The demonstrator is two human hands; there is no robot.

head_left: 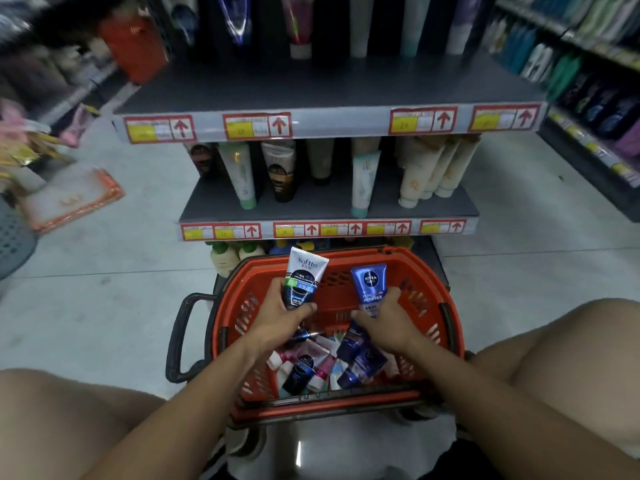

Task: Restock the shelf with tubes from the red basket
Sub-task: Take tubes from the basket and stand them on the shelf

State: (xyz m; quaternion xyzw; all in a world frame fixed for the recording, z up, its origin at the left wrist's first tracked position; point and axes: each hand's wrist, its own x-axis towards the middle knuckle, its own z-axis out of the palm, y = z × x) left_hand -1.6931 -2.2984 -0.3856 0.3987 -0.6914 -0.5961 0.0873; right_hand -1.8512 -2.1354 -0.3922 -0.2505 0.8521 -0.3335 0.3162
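Note:
A red basket (pixel 429 289) stands on the floor between my knees, in front of the shelf unit. Several tubes (pixel 325 367) lie in its bottom, blue, pink and white. My left hand (pixel 282 318) grips a white and black Softto tube (pixel 304 277), held upright above the basket. My right hand (pixel 389 322) grips a blue Nivea Men tube (pixel 370 289), also upright. The middle shelf (pixel 214 206) behind the basket carries standing tubes with gaps between them. The top shelf (pixel 311 88) holds taller tubes at its back.
Red and yellow price labels (pixel 258 125) run along both shelf edges. A black handle (pixel 180 334) sticks out left of the basket. Bottles (pixel 225 258) sit on the lowest level. A grey basket (pixel 14 237) and an orange-edged pack (pixel 69 199) lie at left; another shelf row (pixel 588 98) stands at right.

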